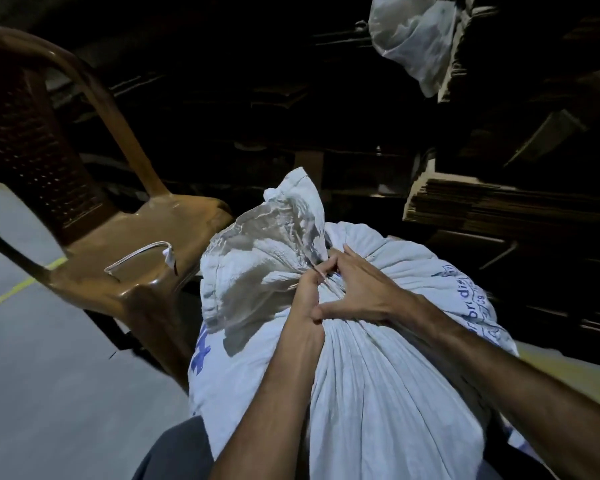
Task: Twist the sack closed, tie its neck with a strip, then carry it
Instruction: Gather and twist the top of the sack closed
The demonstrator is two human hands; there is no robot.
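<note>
A bulging white woven sack with blue print [378,368] stands nearest; the left hand [307,297] and right hand [359,289] clench their fingers on its gathered neck (any strip is hidden); a brown plastic chair [146,251] stands beyond; stacked flattened cardboard [499,206] lies farthest.

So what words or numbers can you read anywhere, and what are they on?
"bri dis": blue curved print on the right side of the white sack, cut off by folds; the rest is unreadable.
"C9", perhaps: smaller blue print just below it, too blurred to trust.
Blue mark on the sack's left side: partly hidden, unreadable.
Nothing readable elsewhere.
</note>
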